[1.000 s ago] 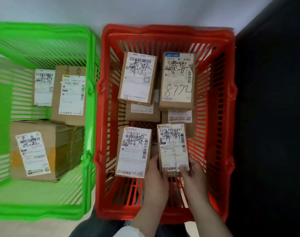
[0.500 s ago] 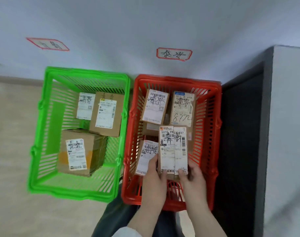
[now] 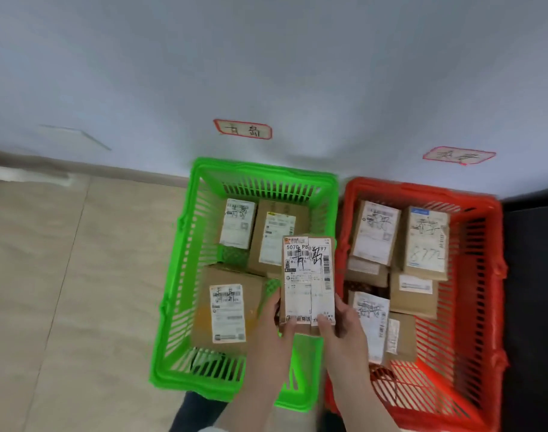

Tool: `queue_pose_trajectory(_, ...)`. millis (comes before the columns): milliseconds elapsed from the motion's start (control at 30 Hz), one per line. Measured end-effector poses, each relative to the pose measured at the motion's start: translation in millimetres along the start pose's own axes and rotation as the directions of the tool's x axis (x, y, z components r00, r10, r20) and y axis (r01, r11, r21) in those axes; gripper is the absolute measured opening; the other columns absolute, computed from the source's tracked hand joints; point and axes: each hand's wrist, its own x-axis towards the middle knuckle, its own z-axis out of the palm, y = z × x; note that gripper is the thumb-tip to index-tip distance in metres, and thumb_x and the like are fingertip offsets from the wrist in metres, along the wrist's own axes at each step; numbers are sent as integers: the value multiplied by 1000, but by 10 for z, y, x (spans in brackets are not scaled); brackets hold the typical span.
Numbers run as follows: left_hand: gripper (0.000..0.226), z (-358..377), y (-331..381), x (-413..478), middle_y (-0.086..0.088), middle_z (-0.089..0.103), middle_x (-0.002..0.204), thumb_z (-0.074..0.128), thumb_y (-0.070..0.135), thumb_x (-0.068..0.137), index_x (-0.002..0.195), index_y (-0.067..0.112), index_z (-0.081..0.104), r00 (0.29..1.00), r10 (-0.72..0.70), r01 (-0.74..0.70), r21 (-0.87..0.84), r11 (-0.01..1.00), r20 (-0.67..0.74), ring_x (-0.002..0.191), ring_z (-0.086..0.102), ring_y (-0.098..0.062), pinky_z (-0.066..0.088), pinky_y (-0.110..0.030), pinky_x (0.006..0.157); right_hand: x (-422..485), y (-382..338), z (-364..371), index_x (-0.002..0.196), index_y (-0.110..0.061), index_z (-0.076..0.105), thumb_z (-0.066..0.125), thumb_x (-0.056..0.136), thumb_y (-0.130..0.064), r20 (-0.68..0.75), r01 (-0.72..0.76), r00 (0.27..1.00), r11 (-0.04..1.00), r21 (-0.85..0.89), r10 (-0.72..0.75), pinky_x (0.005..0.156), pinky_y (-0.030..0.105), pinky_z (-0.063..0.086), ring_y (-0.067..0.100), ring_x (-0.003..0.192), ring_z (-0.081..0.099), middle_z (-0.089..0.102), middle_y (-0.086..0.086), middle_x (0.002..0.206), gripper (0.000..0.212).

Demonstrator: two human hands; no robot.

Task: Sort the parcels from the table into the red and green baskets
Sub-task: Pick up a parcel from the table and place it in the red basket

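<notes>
Left hand (image 3: 275, 333), right hand (image 3: 344, 332) on white-labelled parcel (image 3: 308, 275)

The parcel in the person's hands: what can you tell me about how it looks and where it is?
The parcel is a small, oblong brown cardboard box. A white shipping label with barcodes, printed codes and bold black handwriting covers most of its top; a seam runs lengthwise through the label. It lies face up, long side pointing away from the person. The left hand and right hand grip its near end, holding it over the right side of the green basket.
</notes>
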Motion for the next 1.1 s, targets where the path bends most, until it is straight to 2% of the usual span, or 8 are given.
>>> queue_pose_trajectory(167,50,-598,-117,606,22,49,122,47,17,97,142,33,33,999,49,-50,64,997,7,105,49,2,38,-16,85,203,-169,785,124,-13,53,60,88,-5,15,-23,1000,1000,-6,23,101,34,42,18,117,56,61,1,123,38)
queue_pose_trajectory(433,50,-769,-722,2074,1,47,143,45,10,95,142,21,36,956,141,-99,172,980,-256,130,45,-19,32,-36,111,1356,-36,1994,125,-11,53,59,89,-6,107,46,994,996,-72,-38,91,21,41,16,114,56,61,2,121,37)
queue_pose_trajectory(567,50,-689,-880,2373,-4,45,144,46,7,94,142,15,36,937,147,-69,245,967,-316,130,44,-19,26,-19,102,1570,151,2131,119,-12,57,61,88,-10,55,63,997,989,-135,-56,72,3,38,10,99,57,63,1,114,32)
queue_pose_trajectory(633,50,-677,-945,2457,-5,43,146,45,10,95,144,15,34,926,163,-73,261,962,-342,132,42,-19,23,-14,99,1652,223,2186,118,-12,58,62,88,-14,5,88,996,976,-199,-89,64,3,37,7,92,55,63,1,113,30)
queue_pose_trajectory(767,47,-692,-968,2434,-8,48,140,47,11,93,140,12,39,917,197,-67,353,933,-346,127,46,-22,29,-24,103,1639,243,2200,116,-11,60,63,88,-18,-37,117,990,930,-348,-138,75,19,38,12,88,57,62,5,112,30)
queue_pose_trajectory(933,55,-698,-828,2340,-11,38,146,45,5,93,145,9,29,891,256,-129,332,935,-375,135,35,-22,11,-9,103,1605,195,2196,125,-12,53,64,86,-13,-55,208,962,845,-493,-269,79,18,36,19,98,56,50,7,119,41)
queue_pose_trajectory(1000,51,-702,-726,2304,-16,38,145,39,7,91,142,7,35,818,409,-290,323,901,-405,134,33,-23,8,-9,106,1588,170,2203,130,-8,49,65,85,-10,-33,350,897,753,-557,-441,89,24,38,26,116,49,47,12,126,48)
queue_pose_trajectory(1100,54,-677,-711,2487,-11,36,147,29,16,87,138,4,43,741,607,-496,375,783,-287,134,30,-15,17,-20,112,1737,202,2227,140,-2,37,52,91,-10,112,563,743,526,-638,-660,111,33,28,27,138,27,35,15,148,52)
